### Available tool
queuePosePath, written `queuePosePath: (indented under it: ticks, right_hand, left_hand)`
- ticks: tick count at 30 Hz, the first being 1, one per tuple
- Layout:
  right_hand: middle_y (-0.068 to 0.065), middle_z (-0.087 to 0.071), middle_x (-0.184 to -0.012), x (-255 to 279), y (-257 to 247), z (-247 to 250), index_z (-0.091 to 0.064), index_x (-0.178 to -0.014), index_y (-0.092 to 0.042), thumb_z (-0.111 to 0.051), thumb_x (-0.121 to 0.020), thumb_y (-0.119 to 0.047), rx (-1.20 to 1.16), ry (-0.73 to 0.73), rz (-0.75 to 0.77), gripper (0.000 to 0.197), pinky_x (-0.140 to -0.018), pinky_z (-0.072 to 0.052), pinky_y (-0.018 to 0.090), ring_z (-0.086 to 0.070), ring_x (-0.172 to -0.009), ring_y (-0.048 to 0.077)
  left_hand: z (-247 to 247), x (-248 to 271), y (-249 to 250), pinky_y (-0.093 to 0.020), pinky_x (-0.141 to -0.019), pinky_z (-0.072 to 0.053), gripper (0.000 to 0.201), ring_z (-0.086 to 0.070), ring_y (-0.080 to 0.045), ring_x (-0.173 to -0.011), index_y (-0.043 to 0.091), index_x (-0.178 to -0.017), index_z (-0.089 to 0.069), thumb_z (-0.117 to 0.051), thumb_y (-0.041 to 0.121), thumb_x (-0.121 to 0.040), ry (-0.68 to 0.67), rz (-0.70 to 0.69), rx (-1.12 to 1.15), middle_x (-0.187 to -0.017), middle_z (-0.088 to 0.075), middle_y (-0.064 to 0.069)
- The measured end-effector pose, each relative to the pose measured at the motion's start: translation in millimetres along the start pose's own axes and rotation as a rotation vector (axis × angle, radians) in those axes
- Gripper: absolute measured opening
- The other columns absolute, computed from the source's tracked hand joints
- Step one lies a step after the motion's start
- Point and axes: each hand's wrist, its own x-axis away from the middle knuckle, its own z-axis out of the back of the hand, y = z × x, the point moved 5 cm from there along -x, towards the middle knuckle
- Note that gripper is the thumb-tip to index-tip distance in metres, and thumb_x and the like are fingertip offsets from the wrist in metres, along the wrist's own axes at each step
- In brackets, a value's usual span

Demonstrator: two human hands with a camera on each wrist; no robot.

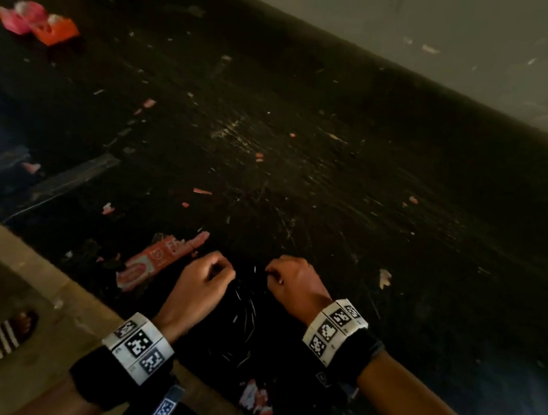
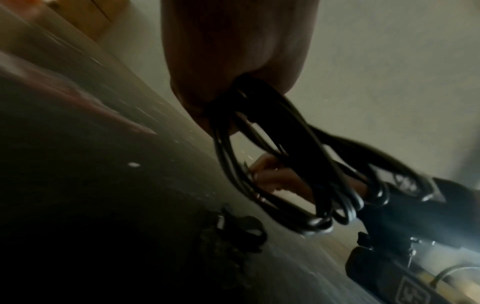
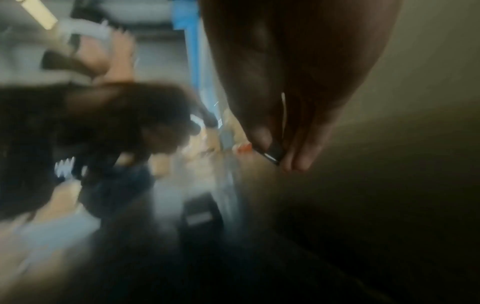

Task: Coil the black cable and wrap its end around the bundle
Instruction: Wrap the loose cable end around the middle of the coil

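The black cable (image 1: 246,311) hangs in several loops between my two hands, low over a dark scratched table (image 1: 305,163). My left hand (image 1: 213,269) grips the top of the looped bundle (image 2: 262,156), the loops drooping below its curled fingers. My right hand (image 1: 283,272) sits close to the right of it and pinches a short stretch of the cable (image 3: 272,154) between thumb and fingertips. Against the dark surface only the cable's glints show in the head view. The right wrist view is badly blurred.
A torn orange packet (image 1: 156,258) lies just left of my left hand, and pink and orange wrappers (image 1: 33,21) sit at the far left. Paper scraps litter the table. A pale wall (image 1: 458,40) runs along its far edge. Feet in striped sandals (image 1: 5,333) stand lower left.
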Motion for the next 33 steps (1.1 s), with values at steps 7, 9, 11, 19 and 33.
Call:
queuePosePath:
  ticks: [7,9,11,19,33]
  right_hand:
    - [0.008,-0.066,-0.096,63,15,55,-0.070,-0.098,-0.012,-0.058,-0.087,-0.016,-0.083,0.316,0.036,0.017,-0.075,-0.053,0.039,-0.064,-0.084,0.023]
    - [0.007,-0.066,-0.093,84,23,67,-0.070,-0.094,-0.012,-0.057,-0.087,-0.016,-0.064,0.348,0.047,0.014,-0.071,-0.053,0.039,-0.064,-0.081,0.023]
    - [0.005,-0.066,-0.090,106,34,75,-0.069,-0.090,-0.012,-0.057,-0.087,-0.015,-0.053,0.395,0.006,0.013,-0.070,-0.053,0.036,-0.064,-0.079,0.021]
    - [-0.002,-0.062,-0.062,149,96,90,-0.069,-0.076,-0.008,-0.061,-0.084,-0.004,-0.655,0.544,-0.399,0.012,-0.051,-0.048,0.013,-0.057,-0.051,0.002]
    - [0.012,-0.069,-0.103,198,111,140,-0.064,-0.106,-0.013,-0.069,-0.079,0.004,-0.874,0.453,0.001,0.032,-0.089,-0.054,0.037,-0.069,-0.091,0.019]
  left_hand:
    - [-73,5,54,-0.031,-0.063,-0.046,0.023,-0.057,-0.014,-0.062,0.012,-0.074,-0.062,-0.058,0.029,-0.089,-0.247,-0.225,0.018,-0.065,-0.062,0.000]
    - [-91,7,69,-0.038,-0.063,-0.047,0.031,-0.059,-0.023,-0.062,0.009,-0.073,-0.060,-0.056,0.037,-0.088,-0.261,-0.280,-0.020,-0.065,-0.063,-0.008]
    - [-110,12,85,-0.033,-0.061,-0.045,0.027,-0.058,-0.015,-0.060,0.011,-0.068,-0.057,-0.056,0.028,-0.090,-0.287,-0.365,-0.085,-0.062,-0.061,-0.005]
    - [-167,41,134,-0.019,-0.049,-0.033,0.029,-0.048,-0.004,-0.050,0.014,-0.059,-0.048,-0.050,0.024,-0.085,-0.339,-0.636,-0.125,-0.052,-0.050,0.003]
    - [-189,46,168,-0.016,-0.033,-0.021,0.039,-0.031,-0.001,-0.035,0.027,-0.059,-0.062,-0.052,0.015,-0.094,-0.372,-0.322,0.241,-0.042,-0.039,0.011]
